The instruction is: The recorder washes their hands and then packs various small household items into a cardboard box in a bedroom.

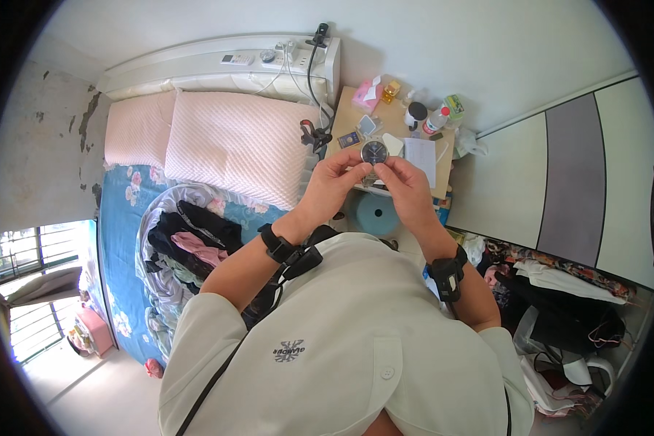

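Between both hands I hold a wristwatch (pixel 374 152) with a dark round dial, a silver case and a metal bracelet that hangs below. My left hand (pixel 342 173) grips the watch from the left with thumb and fingers. On the other side, my right hand (pixel 402 177) pinches the case's lower right edge. The watch is above the front part of a small wooden table (pixel 346 111). Just beyond it on the tabletop are a white pad-like item (pixel 392 144), a dark card or small box (pixel 349 139) and a sheet of paper (pixel 420 158).
A pink tissue pack (pixel 366 95), a dark-lidded cup (pixel 415 115) and a red-capped bottle (pixel 436 120) stand toward the table's back. Below the table is a blue round stool or tub (pixel 375 212). A bed with pink pillows (pixel 240 141) lies left; a wardrobe (pixel 501 169) stands right.
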### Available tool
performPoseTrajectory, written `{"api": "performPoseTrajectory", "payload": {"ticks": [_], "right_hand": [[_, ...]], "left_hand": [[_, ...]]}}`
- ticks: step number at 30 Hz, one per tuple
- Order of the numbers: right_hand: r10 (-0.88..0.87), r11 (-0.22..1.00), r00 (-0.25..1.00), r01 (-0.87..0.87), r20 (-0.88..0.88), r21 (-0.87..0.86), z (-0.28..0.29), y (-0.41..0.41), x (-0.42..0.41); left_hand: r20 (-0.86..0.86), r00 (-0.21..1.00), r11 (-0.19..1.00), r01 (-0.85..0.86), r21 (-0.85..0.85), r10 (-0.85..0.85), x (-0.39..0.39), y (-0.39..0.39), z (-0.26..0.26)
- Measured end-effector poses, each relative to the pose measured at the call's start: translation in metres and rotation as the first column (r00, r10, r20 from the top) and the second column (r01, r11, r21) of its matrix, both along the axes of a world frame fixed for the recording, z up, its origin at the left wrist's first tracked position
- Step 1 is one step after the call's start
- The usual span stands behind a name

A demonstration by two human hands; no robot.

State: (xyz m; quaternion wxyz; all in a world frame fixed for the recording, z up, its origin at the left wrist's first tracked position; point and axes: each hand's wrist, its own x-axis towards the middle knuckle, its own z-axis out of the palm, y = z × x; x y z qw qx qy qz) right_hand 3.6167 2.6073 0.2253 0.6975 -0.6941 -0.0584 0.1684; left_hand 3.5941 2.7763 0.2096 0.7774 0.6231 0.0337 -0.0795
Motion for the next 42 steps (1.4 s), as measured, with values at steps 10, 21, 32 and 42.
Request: {"api": "performPoseTrajectory", "payload": {"ticks": [10, 21, 32, 42], "right_hand": [[-0.022, 1.000, 1.000, 0.022, 0.021, -0.019, 0.003, 0.000, -0.002], [-0.038, 0.999, 0.999, 0.038, 0.008, -0.033, -0.002, -0.003, -0.002], [-0.039, 0.998, 0.999, 0.039, -0.005, -0.054, -0.001, -0.004, -0.002], [-0.010, 0.988, 0.998, 0.019, 0.061, -0.152, -0.027, -0.010, -0.009]], "left_hand": [[-0.006, 1.000, 1.000, 0.015, 0.016, -0.015, 0.000, 0.000, -0.005], [-0.013, 0.999, 0.999, 0.051, 0.013, -0.051, 0.003, 0.000, -0.008], [-0.022, 0.996, 0.996, 0.090, -0.020, -0.091, 0.004, -0.001, -0.002], [-0.097, 0.995, 0.998, 0.032, 0.062, -0.026, 0.002, -0.001, -0.013]]}}
